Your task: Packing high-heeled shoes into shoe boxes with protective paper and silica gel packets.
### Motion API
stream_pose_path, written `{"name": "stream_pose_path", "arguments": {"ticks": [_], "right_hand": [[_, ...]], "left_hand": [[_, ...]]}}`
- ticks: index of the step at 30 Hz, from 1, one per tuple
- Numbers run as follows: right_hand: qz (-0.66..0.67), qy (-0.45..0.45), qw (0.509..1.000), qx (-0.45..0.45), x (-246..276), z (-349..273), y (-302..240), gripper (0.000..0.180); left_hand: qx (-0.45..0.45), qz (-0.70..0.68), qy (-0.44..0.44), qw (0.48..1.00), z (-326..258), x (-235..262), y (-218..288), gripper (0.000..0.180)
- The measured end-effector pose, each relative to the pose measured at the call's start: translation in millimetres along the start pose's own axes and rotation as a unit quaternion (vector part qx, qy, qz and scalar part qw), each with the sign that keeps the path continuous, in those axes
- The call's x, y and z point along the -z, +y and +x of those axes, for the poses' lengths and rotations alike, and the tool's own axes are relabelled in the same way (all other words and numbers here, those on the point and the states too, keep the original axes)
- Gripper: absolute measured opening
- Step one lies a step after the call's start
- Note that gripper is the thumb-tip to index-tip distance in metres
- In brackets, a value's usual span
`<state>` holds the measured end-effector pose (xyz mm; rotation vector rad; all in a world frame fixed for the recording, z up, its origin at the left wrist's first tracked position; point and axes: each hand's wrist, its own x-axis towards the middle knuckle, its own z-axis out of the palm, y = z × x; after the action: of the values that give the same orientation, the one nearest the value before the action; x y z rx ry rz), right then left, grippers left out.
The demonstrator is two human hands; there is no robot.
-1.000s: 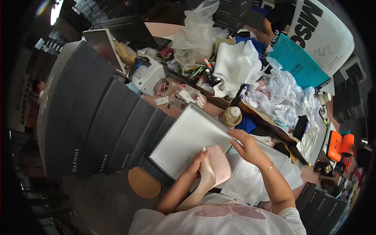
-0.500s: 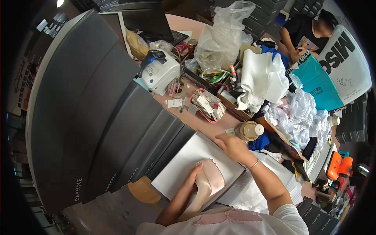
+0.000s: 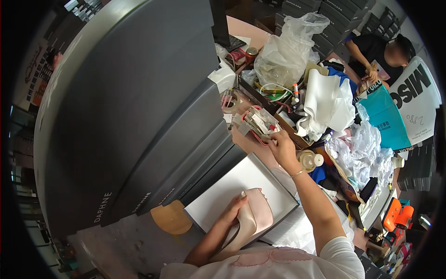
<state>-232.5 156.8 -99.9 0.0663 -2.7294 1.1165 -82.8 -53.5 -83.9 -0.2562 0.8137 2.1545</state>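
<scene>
My left hand [image 3: 233,209] is closed around a pale pink women's shoe [image 3: 259,211] with a satin-like surface. The thumb lies on its near side; other fingers are mostly hidden behind it. The shoe is over a shoe box [image 3: 260,172], grey outside and white inside, on the table before me. My right hand [image 3: 282,148] reaches to the edge of a small pink-rimmed basket [image 3: 256,122] crowded with tags and small tools. Its fingertips are drawn together there; what they hold, if anything, is too small to name. A bottle with a white cap [image 3: 310,160] stands beside my right forearm.
A tall stack of dark grey shoe boxes [image 3: 153,107] rises on my left. Crumpled clear plastic [image 3: 283,56], white paper [image 3: 323,100] and thin plastic bags [image 3: 362,142] crowd the table's far and right sides. Another person [image 3: 378,56] works at the upper right.
My right hand has moved away from the box and bottle, up and forward to the basket. My left hand still holds the shoe over the box. The view has shifted, with the stack looming larger.
</scene>
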Motion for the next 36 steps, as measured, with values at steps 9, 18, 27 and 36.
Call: {"name": "stream_pose_path", "arguments": {"ticks": [9, 18, 27, 36], "right_hand": [[0.586, -0.054, 0.765, -0.261, 119.6, -101.4, -21.2, 0.011], [0.509, 0.09, 0.815, -0.263, 211.1, -317.1, -35.1, 0.011], [0.198, 0.206, 0.938, -0.196, 222.2, -415.1, -100.7, 0.011], [-0.123, 0.179, 0.976, 0.019, 214.3, -398.3, -106.9, 0.018]], "left_hand": [[0.013, 0.024, -0.074, 0.997, -10.3, -72.2, -18.6, 0.089], [0.072, 0.072, -0.1, 0.99, -11.4, -142.4, -86.2, 0.085], [0.139, 0.103, -0.107, 0.979, -7.9, -187.4, -136.6, 0.077], [0.165, 0.115, -0.126, 0.971, -6.9, -194.3, -133.6, 0.071]]}}
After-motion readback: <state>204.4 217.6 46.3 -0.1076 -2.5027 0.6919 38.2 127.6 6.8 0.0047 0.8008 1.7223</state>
